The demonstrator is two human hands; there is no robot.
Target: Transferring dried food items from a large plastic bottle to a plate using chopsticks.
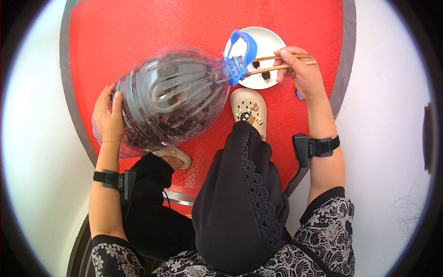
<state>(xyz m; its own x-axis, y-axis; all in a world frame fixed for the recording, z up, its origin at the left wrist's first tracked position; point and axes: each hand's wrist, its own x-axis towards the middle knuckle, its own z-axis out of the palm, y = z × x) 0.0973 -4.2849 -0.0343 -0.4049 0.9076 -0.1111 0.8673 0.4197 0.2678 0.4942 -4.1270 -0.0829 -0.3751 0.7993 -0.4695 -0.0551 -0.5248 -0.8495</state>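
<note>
A large clear plastic bottle [176, 100] with dark, crumpled dry pieces inside lies tilted, its neck pointing right. My left hand [109, 114] is pressed against its base end, fingers over the side. A blue carrying handle [251, 48] is fixed round the open neck. With my right hand [299, 71] I hold a pair of wooden chopsticks [277, 68], their tips at the bottle's mouth; whether they pinch anything is hidden. Beyond the neck, a white round plate [266, 39] rests on the red floor, bearing dark pieces [265, 75].
A small blue object [299, 94], partly hidden, lies beside my right wrist. My beige clogs [247, 100] stand on the textured red floor mat [193, 20], one just below the plate. White curved walls [380, 138] rise at both sides.
</note>
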